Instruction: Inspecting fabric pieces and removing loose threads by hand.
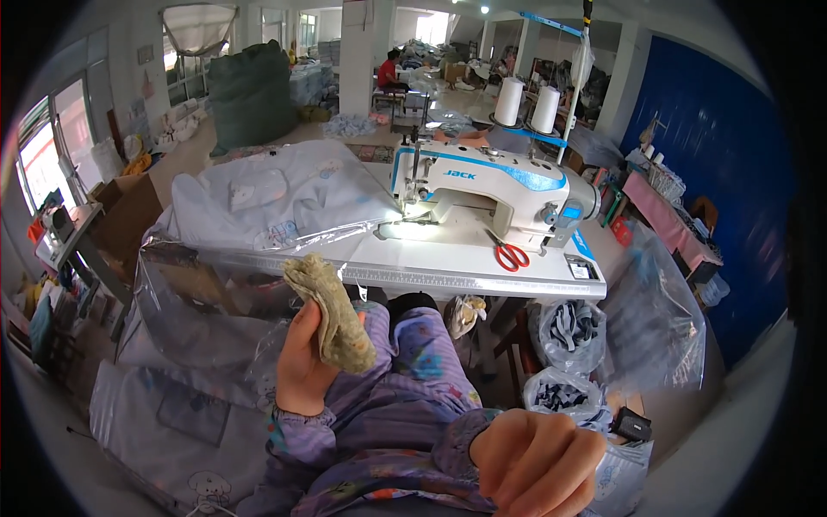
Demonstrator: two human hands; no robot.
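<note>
My left hand (pixel 303 366) grips a folded, greenish-tan, speckled flatbread (pixel 332 319), held upright above my lap. My right hand (pixel 543 461) is close to the camera at the lower right, its fingers curled in. Whatever it may hold is hidden. Ahead of me stands a white and blue sewing machine (pixel 482 185), its lamp lit over the needle area. Red-handled scissors (pixel 512 256) lie on the machine table (pixel 448 280). White printed fabric (pixel 267 198) under clear plastic spreads over the table's left side.
Two white thread cones (pixel 509 102) stand behind the machine. Plastic bags of dark cloth scraps (pixel 571 332) sit right of my knees. Clear plastic sheeting (pixel 655 319) hangs at the table's right. A large green sack (pixel 250 99) and a person in red (pixel 389 73) are farther back.
</note>
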